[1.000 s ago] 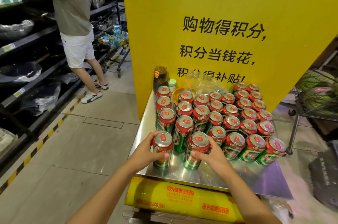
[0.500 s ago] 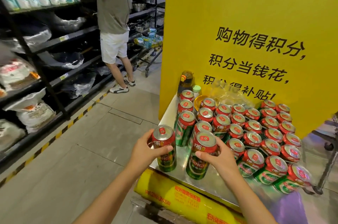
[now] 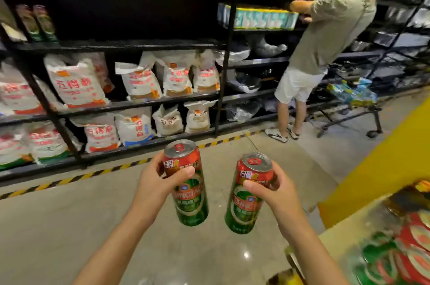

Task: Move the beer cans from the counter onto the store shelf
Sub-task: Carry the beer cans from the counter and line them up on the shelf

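My left hand (image 3: 156,180) grips a red and green beer can (image 3: 189,201) near its top and holds it upright over the floor. A second beer can (image 3: 244,208) of the same kind is held by my right hand (image 3: 271,188), also near the top. Both cans hang in the air in front of the black store shelf (image 3: 130,104). Two similar cans (image 3: 38,22) stand on an upper shelf board at the far left. The counter (image 3: 342,245) with several more cans (image 3: 400,250) lies blurred at the lower right.
White sacks (image 3: 76,82) fill the lower boards of the shelf. A yellow-black stripe (image 3: 97,172) runs along the floor before it. A person (image 3: 325,36) in a grey shirt stands at the shelf on the right beside a cart (image 3: 349,96). A yellow panel (image 3: 384,163) rises right.
Both cans have been lifted off the counter. My view has swung left from the counter and yellow panel to the shelf, with the cans now held over the floor.
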Demonstrator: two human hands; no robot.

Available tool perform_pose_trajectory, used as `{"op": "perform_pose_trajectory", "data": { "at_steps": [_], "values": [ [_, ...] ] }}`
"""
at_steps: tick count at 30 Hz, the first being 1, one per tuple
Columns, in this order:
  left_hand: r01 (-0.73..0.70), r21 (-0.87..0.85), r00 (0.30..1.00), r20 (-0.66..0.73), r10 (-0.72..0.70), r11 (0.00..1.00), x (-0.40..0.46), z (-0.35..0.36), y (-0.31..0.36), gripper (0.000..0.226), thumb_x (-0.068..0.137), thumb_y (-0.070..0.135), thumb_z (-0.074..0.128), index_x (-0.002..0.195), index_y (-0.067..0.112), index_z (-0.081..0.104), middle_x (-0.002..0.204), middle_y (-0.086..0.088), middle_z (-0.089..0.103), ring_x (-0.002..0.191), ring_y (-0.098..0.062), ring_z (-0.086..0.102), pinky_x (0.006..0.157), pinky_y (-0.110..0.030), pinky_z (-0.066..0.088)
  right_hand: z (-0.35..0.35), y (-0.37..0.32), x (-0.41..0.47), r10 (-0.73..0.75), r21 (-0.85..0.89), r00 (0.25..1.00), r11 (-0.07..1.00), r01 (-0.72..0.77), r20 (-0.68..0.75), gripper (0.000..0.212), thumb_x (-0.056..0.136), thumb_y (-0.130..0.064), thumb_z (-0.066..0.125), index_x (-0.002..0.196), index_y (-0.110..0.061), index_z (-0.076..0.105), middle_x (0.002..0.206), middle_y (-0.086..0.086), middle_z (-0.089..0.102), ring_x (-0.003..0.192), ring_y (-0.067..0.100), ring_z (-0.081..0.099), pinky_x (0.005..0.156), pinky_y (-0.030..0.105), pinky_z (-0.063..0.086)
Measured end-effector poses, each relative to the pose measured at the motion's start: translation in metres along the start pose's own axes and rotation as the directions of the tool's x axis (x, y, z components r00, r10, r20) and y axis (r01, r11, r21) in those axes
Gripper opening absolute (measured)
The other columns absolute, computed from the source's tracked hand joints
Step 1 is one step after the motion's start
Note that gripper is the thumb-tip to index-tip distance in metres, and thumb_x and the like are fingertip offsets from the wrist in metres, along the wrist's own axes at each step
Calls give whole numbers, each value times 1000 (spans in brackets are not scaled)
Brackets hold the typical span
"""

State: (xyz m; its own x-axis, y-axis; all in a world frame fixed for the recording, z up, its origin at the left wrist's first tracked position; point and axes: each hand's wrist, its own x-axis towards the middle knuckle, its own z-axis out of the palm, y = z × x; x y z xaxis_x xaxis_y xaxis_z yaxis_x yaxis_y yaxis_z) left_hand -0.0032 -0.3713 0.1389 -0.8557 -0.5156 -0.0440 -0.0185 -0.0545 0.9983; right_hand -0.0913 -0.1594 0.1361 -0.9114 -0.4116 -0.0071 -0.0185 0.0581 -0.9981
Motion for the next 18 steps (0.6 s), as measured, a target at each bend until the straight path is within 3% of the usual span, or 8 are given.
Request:
{"op": "perform_pose_trajectory", "data": {
  "at_steps": [3, 6, 11, 18],
  "values": [
    [-26, -21, 987, -161, 22, 999, 32, -62, 7, 55, 51, 35, 83, 97, 37, 54, 99, 8, 65, 92, -10, 62, 67, -25, 47, 65, -10, 54, -14, 14, 992, 1000, 13, 123, 70, 40, -45, 77, 107, -29, 61, 96, -9, 72, 88, 8, 68, 63, 18, 53],
    [-52, 17, 960, -274, 54, 999, 65, -120, 18, 35, 72, 18, 72, 93, 39, 53, 96, 8, 64, 89, -8, 60, 63, -22, 44, 131, -16, 106, -23, 22, 981, 1000, 19, 195, 76, 38, -47, 77, 110, -30, 59, 98, -7, 71, 88, 8, 68, 67, 20, 52],
    [-43, 96, 931, -356, 75, 994, 126, -211, 34, 49, 58, 32, 81, 100, 35, 56, 100, 5, 67, 92, -10, 63, 67, -23, 47, 234, -26, 184, -56, 49, 962, 998, 45, 269, 74, 37, -47, 77, 108, -32, 61, 97, -6, 72, 88, 8, 68, 68, 22, 52],
    [-44, 118, 891, -445, 93, 992, 221, -291, 57, 42, 62, 33, 74, 100, 34, 57, 98, 9, 66, 92, -8, 62, 66, -22, 47, 338, -45, 288, -53, 61, 939, 998, 35, 341, 62, 44, -43, 80, 103, -36, 61, 98, -7, 70, 90, 8, 66, 69, 24, 50]
  ]
}}
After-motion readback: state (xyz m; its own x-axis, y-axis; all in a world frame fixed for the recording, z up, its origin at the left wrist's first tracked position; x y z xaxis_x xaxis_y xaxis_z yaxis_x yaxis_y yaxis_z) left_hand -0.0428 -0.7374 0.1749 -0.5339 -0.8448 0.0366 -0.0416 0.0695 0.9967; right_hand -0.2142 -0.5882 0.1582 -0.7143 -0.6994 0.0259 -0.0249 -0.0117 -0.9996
